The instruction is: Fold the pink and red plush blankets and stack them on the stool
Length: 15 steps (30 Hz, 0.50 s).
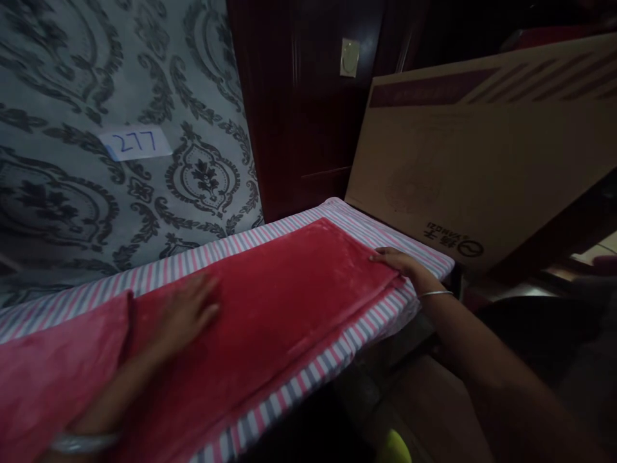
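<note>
A folded red plush cloth [289,289] lies lengthwise on a board or table with a striped cover [308,376]. Its left part is folded back over itself, showing a paler pink-red side [58,366]. My left hand [190,312], blurred by motion, is flat over the red cloth near that fold, fingers outstretched and holding nothing. At the far right end, my right hand [398,260] has its fingers closed on the cloth's corner. The underside of that corner and part of the thumb are hidden.
A large cardboard box [472,154] leans beyond the right end. Behind are patterned wallpaper [202,173] with a paper label marked 277 [137,143], and a dark red wooden panel [299,109] with a switch plate [349,58]. Something yellow-green [398,447] shows below.
</note>
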Each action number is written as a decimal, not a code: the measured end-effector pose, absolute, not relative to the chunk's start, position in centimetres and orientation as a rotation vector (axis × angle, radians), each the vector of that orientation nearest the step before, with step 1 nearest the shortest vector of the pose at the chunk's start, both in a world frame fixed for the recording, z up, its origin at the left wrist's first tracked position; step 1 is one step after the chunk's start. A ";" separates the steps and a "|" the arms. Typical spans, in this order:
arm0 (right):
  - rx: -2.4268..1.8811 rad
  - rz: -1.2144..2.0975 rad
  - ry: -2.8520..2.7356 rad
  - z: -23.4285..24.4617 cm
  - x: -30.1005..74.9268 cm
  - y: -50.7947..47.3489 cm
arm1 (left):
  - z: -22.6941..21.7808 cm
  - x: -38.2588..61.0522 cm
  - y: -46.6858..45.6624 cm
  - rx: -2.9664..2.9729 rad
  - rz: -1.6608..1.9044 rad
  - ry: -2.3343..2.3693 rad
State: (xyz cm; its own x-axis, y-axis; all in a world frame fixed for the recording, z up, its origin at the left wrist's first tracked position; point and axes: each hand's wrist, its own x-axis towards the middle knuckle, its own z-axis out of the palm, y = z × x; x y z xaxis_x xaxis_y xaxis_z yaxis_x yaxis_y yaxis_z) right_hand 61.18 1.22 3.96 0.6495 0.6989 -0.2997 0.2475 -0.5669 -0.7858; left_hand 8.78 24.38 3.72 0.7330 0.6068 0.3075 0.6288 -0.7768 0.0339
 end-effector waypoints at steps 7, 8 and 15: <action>-1.955 0.430 -1.279 11.6 49.6 6.0 | 0.1 14.8 17.8 -3.365 -0.578 -0.906; -1.957 0.334 -1.442 12.3 47.1 6.7 | 0.4 14.6 18.2 -3.442 -0.786 -1.057; -1.721 0.043 -2.106 8.1 31.7 6.0 | 3.0 15.9 21.6 -3.445 -2.493 -2.010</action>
State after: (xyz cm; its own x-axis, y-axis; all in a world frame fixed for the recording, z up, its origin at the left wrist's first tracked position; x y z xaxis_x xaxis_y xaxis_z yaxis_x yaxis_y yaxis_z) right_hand 31.72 5.97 8.15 -0.1466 0.9434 0.2975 0.9303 0.2337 -0.2826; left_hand 15.88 21.57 3.03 0.5323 0.8458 -0.0356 -0.2144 0.1753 0.9609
